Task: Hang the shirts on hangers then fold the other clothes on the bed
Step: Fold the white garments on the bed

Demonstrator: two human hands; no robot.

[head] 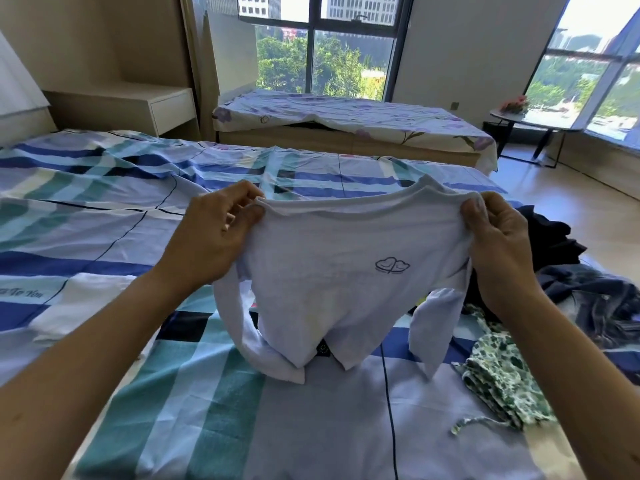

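White shirt pinched between left fingers, right fingers.

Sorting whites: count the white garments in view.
2: white long-sleeved shirt held up at centre; white flat garment left on the checked bed. Dark clothes pile may hide more.

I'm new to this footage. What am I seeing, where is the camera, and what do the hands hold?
No machine: these are a person's bare hands, filmed by one camera worn on the head, looking forward and down. The left hand and right hand each pinch a shoulder of a white long-sleeved shirt, held up with its lower end resting on a checked bed. On the bed, right, lie a green floral garment and dark clothes; left, a white garment.
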